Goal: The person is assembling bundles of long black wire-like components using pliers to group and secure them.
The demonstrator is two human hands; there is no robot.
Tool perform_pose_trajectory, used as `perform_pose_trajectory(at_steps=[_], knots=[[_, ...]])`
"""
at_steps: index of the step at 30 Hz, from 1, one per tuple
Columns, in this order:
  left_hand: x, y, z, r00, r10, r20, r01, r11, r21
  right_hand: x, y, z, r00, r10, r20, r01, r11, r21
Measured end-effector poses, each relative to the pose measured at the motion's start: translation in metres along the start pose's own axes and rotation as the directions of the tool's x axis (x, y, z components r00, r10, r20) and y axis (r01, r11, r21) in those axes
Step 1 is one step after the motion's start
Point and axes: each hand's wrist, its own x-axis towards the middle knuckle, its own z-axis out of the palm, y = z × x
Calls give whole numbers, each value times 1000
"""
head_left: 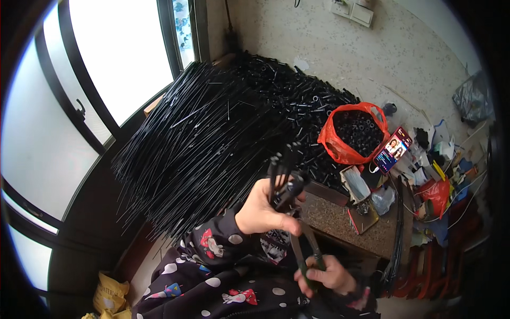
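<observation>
My left hand point(260, 210) is closed around a bunch of short black rods point(281, 170), their ends sticking up past the fingers. In my right hand point(332, 275) are pliers point(309, 242) with long handles. Their jaws point up toward the rods beside my left thumb, and fingers partly hide them, so I cannot tell what they touch. Beyond my hands lies a big heap of long thin black rods point(186, 143). Behind and right of it spreads a pile of short black tube-like pieces point(303, 101).
A red plastic bag point(334, 144) full of small black parts stands right of the pile. Next to it a lit phone point(393, 150) leans among clutter. A clear box point(356, 183) and a small tray point(363, 218) sit on a speckled brown surface point(324, 218). Windows point(119, 48) line the left.
</observation>
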Motion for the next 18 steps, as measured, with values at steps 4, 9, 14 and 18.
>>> perform_pose_trajectory(at_steps=[4,9,14,18], knots=[[5,-6,7,994,64,92,-77,987,141,14,17,4,864,46,501,-273,880,389],[4,-1,3,995,100,-30,-94,984,148,21,14,3,723,-549,-420,251,775,-580],[5,-7,1,998,17,66,-10,995,-97,6,24,10,892,-57,448,-308,649,695],[8,-13,7,990,130,47,-135,982,134,19,18,16,924,-19,381,-181,857,482]])
